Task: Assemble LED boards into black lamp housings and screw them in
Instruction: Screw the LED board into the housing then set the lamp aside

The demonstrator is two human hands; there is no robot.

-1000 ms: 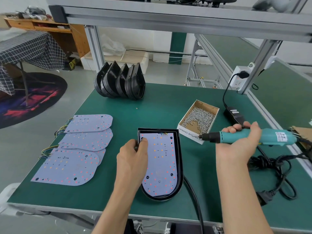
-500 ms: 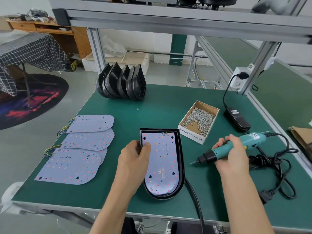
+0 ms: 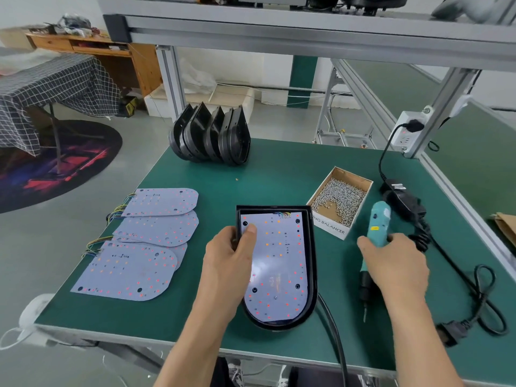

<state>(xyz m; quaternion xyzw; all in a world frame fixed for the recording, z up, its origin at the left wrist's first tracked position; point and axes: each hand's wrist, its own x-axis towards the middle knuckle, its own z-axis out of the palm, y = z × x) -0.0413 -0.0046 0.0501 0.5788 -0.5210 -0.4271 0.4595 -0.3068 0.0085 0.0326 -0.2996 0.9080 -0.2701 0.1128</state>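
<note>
The left hand [image 3: 227,255] gripped the rigid black housing [image 3: 311,247] at its nine-o'clock rim, thumb pinning the thin, likely fragile LED board [image 3: 275,263], while the right hand [image 3: 396,263] clasped the screwdriver [image 3: 377,222].

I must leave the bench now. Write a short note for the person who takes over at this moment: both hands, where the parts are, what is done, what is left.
Left hand: holds the left edge of the black housing, thumb pressing on the LED board seated inside.
Right hand: grip around the teal electric screwdriver, bit pointing down beside the housing, not on a screw.
Screws: open cardboard box, right of the housing.
Spare LED boards: stacked at left.
Empty housings: standing at the far edge.
Done: one board placed in its housing.
Left: screw this board in (driven screws cannot be made out), then assemble the rest.
</note>
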